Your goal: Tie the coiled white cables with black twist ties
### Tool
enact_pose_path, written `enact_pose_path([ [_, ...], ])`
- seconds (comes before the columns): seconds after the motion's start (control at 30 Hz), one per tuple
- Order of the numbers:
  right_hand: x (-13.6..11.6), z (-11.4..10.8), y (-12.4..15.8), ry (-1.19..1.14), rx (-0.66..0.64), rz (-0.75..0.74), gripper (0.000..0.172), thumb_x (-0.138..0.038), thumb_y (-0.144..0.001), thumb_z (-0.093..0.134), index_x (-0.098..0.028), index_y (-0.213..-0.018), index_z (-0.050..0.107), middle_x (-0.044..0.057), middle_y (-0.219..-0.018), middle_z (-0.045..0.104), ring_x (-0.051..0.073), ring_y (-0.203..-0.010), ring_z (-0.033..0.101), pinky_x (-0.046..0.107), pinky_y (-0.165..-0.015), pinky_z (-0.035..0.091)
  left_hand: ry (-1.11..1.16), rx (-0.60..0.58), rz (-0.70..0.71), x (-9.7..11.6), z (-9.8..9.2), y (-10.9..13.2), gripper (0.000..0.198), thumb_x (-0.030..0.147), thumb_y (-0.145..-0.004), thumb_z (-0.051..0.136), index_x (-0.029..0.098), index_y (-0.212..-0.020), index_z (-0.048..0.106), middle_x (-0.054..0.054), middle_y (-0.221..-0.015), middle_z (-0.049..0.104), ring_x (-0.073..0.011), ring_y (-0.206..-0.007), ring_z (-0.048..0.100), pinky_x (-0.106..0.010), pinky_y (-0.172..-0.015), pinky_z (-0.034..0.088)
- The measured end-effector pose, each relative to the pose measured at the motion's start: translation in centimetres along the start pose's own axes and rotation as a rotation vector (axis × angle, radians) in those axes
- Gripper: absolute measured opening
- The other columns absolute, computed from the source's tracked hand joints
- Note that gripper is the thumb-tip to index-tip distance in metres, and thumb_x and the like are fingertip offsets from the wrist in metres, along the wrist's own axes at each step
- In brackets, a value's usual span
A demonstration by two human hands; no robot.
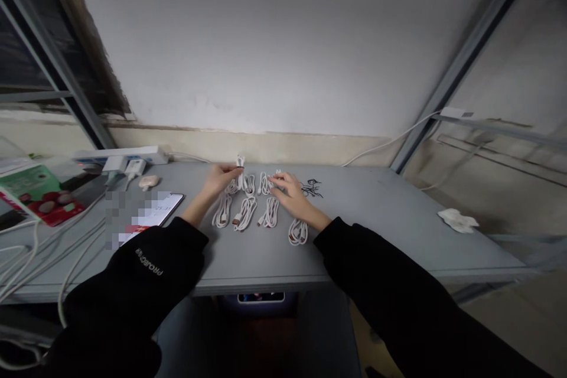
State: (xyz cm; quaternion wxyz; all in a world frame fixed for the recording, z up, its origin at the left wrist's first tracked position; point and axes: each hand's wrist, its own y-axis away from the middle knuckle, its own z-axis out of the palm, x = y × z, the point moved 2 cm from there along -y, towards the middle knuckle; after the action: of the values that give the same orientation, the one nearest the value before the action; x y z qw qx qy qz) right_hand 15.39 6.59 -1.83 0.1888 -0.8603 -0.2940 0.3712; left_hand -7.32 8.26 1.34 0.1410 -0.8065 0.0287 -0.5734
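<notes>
My left hand [218, 181] pinches a coiled white charging cable [240, 172] at the far edge of the grey table, with its connector standing upward. My right hand [286, 188] lies with spread fingers on another white coil [264, 183] in the back row. Below my hands, a front row of several bundled white cables [257, 212] lies flat, and their connectors show red marks. Just beyond my right fingertips is a small tangle of thin black wire [311, 188].
A grey table [376, 230] holds a phone [170, 208] with a blurred screen, a white power strip [119, 155] with plugged-in adapters, a green box [42, 195], loose white cables [44, 254] and a crumpled tissue [458, 220]. A wall rises behind.
</notes>
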Motion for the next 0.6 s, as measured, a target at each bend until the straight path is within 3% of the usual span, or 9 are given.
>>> enact_pose_path([
  [0.1,0.3,-0.2,-0.1,0.033,0.059,0.005,0.029,-0.03,-0.093,0.06,-0.024,-0.117,0.074,0.011,-0.116,0.065,0.029,-0.115,0.056,0.051,-0.106,0.042,-0.183,0.065,-0.101,-1.6,-2.9,-1.5,0.018,0.035,-0.065,0.07,0.02,-0.058,0.063,-0.002,-0.054,0.061,-0.0198,-0.065,0.056,-0.032,-0.066,0.043],
  [0.23,0.9,-0.2,-0.2,0.069,0.118,0.019,0.028,-0.03,-0.093,0.059,-0.024,-0.113,0.076,0.012,-0.112,0.067,0.029,-0.111,0.059,0.05,-0.1,0.045,-0.4,0.076,-0.17,-3.3,-5.1,-2.2,0.028,0.022,-0.073,0.066,0.021,-0.048,0.054,0.003,-0.039,0.043,-0.0171,-0.056,0.05,-0.032,-0.065,0.038],
  [0.33,1.2,-0.1,-0.3,0.082,0.138,0.007,0.027,-0.028,-0.092,0.06,-0.024,-0.112,0.077,0.012,-0.111,0.067,0.028,-0.11,0.06,0.048,-0.099,0.046,-0.474,0.07,-0.163,-3.9,-5.4,-2.2,0.037,0.019,-0.076,0.067,0.021,-0.044,0.049,0.005,-0.034,0.03,-0.0137,-0.05,0.042,-0.031,-0.063,0.034],
  [0.6,1.1,-0.3,-0.3,0.119,0.126,0.029,0.025,-0.022,-0.09,0.061,-0.022,-0.11,0.077,0.012,-0.108,0.067,0.027,-0.108,0.061,0.046,-0.097,0.046,-0.306,-0.044,0.0,-5.1,-5.5,-2.7,0.04,0.005,-0.072,0.06,0.019,-0.038,0.044,0.004,-0.031,0.027,-0.0111,-0.042,0.035,-0.03,-0.057,0.029],
])
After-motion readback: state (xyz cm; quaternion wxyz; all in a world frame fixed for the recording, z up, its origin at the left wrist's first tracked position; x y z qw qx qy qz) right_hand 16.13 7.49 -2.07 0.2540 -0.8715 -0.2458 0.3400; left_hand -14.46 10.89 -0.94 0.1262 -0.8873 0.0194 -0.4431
